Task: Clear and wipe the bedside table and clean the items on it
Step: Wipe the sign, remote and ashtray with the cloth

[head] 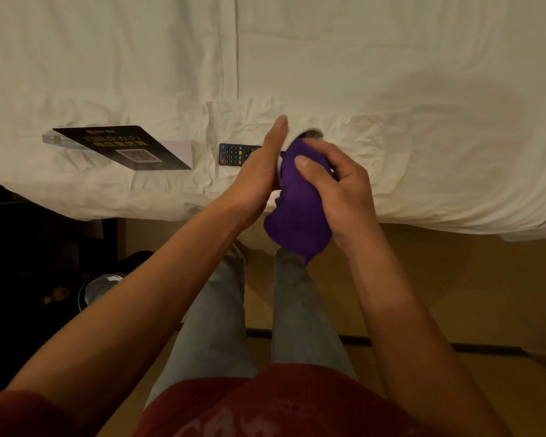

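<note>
Mid-clean, apparently: right hand [334,181] clenched around a purple cloth [297,209], rubbing a small item mostly hidden inside; left hand [259,168] flat-fingered, steadying it from the side. Just beyond, near the bed's [423,74] front edge, a remote [234,154] and a black card stand [120,146]. Next, likely: wiped item down beside them, remote up.

Single head view, steep downward look, close over bed edge [202,200] (no second view)
</note>
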Available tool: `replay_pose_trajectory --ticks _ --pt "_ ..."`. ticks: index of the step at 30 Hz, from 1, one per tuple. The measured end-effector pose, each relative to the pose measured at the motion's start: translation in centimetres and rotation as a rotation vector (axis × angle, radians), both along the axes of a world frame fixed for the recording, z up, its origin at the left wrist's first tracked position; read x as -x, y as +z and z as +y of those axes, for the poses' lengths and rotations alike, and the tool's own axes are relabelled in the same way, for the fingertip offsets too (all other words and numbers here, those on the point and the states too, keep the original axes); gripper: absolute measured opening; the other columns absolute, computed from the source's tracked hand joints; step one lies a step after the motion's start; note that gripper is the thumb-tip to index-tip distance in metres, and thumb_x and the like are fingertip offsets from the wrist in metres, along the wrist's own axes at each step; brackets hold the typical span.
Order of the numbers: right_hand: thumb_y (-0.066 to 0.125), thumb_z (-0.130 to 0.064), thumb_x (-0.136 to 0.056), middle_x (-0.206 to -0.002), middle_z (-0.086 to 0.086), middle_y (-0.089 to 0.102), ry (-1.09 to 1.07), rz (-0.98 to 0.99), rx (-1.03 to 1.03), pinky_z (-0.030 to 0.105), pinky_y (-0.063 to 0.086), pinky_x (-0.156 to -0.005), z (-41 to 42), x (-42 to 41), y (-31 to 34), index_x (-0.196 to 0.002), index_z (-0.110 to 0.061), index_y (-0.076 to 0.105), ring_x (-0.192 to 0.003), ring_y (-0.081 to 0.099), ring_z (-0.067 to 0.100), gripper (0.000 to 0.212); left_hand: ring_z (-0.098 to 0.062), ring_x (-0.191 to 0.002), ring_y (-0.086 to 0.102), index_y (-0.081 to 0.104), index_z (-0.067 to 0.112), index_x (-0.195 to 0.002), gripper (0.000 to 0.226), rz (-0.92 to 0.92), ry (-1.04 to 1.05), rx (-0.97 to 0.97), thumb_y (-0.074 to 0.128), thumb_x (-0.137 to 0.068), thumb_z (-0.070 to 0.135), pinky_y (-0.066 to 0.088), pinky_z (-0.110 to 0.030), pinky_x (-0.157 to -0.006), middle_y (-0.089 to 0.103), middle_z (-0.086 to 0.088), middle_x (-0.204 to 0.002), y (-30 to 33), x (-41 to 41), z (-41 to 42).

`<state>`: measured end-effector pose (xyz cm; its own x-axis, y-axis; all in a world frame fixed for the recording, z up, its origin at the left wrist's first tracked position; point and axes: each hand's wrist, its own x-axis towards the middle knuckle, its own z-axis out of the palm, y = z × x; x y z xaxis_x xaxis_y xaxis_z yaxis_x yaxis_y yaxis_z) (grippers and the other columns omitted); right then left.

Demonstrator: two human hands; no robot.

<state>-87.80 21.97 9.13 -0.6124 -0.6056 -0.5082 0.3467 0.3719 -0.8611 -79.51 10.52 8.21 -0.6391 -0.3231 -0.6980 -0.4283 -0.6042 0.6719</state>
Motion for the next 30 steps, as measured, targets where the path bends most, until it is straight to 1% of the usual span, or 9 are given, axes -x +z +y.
replay_pose_trajectory --ticks 3,5,8,10,12,14,19,23,30 --pt "0.072 -0.030 -0.088 -0.103 -0.015 0.078 0.157 -0.019 0.015 0.018 0.056 -0.073 0.7 0.9 0.0 -0.103 -0.045 0.076 -0.094 0.074 0.005 0.022 -0.028 -0.115 0.069 0.082 0.030 -0.095 0.058 0.023 -0.076 0.023 0.039 -0.096 0.068 0.050 -0.040 -0.107 0.072 -0.023 -0.119 -0.4 -0.2 -0.3" --pt "0.071 -0.028 -0.090 -0.095 -0.020 0.077 0.326 0.058 -0.093 0.014 0.053 -0.070 1.0 1.8 -0.1 -0.103 -0.046 0.076 -0.088 0.073 0.002 0.022 -0.013 -0.104 0.072 0.079 0.041 -0.082 0.051 -0.031 -0.161 0.105 0.042 -0.086 0.076 0.052 -0.033 -0.098 0.076 -0.006 -0.105 -0.8 -0.2 -0.4" --pt "0.067 -0.035 -0.091 -0.099 -0.017 0.074 0.764 0.346 -0.424 0.027 0.054 -0.077 1.1 2.8 -0.9 -0.111 -0.041 0.077 -0.093 0.068 0.009 0.023 -0.015 -0.084 0.074 0.067 0.038 -0.086 0.054 -0.159 -0.212 0.242 0.039 -0.080 0.084 0.055 -0.029 -0.077 0.076 -0.005 -0.092 -2.1 -0.2 -0.4" --pt "0.065 -0.040 -0.090 -0.106 -0.007 0.075 0.867 0.445 -0.605 0.035 0.054 -0.080 1.7 3.6 -1.4 -0.112 -0.035 0.077 -0.095 0.066 0.018 0.025 -0.016 -0.077 0.074 0.060 0.041 -0.094 0.046 -0.228 -0.102 0.206 0.038 -0.087 0.081 0.055 -0.031 -0.066 0.074 -0.004 -0.092 -3.2 0.0 -0.2" --pt "0.064 -0.038 -0.091 -0.101 -0.009 0.074 0.722 0.376 -0.629 0.032 0.051 -0.076 3.0 4.6 -1.8 -0.107 -0.034 0.077 -0.091 0.064 0.015 0.021 -0.025 -0.081 0.074 0.057 0.039 -0.119 0.050 -0.217 -0.007 0.058 0.034 -0.095 0.076 0.053 -0.035 -0.064 0.075 -0.013 -0.103 -4.3 0.0 -0.3" --pt "0.065 -0.037 -0.092 -0.091 -0.020 0.069 0.532 0.281 -0.594 0.022 0.045 -0.070 4.8 5.4 -2.5 -0.099 -0.039 0.074 -0.086 0.062 0.006 0.011 -0.032 -0.081 0.070 0.053 0.020 -0.139 0.074 -0.119 -0.035 -0.061 0.033 -0.095 0.076 0.052 -0.035 -0.063 0.074 -0.022 -0.110 -5.2 0.1 -0.6" --pt "0.067 -0.037 -0.092 -0.088 -0.029 0.062 0.308 0.210 -0.572 0.017 0.041 -0.067 8.3 6.5 -3.7 -0.098 -0.042 0.071 -0.084 0.058 -0.004 0.008 -0.034 -0.082 0.071 0.049 0.004 -0.135 0.062 -0.047 -0.135 0.004 0.066 -0.092 0.047 0.057 -0.038 -0.065 0.068 -0.020 -0.112 -6.5 2.8 0.3" --pt "0.067 -0.037 -0.092 -0.095 -0.027 0.067 0.196 0.169 -0.559 0.019 0.044 -0.068 9.6 7.3 -4.5 -0.101 -0.040 0.073 -0.090 0.062 -0.001 0.012 -0.035 -0.073 0.076 0.035 0.006 -0.139 0.054 -0.212 -0.291 0.197 0.059 -0.100 0.035 0.063 -0.046 -0.061 0.064 -0.022 -0.114 -8.1 5.8 1.7" --pt "0.067 -0.035 -0.090 -0.095 -0.025 0.069 0.179 0.168 -0.534 0.018 0.045 -0.068 10.7 9.1 -5.4 -0.099 -0.040 0.073 -0.090 0.063 -0.002 0.012 -0.035 -0.058 0.073 0.053 0.000 -0.109 0.028 -0.340 -0.489 0.563 0.050 -0.103 0.027 0.062 -0.051 -0.060 0.070 -0.021 -0.088 -11.0 9.2 3.2"
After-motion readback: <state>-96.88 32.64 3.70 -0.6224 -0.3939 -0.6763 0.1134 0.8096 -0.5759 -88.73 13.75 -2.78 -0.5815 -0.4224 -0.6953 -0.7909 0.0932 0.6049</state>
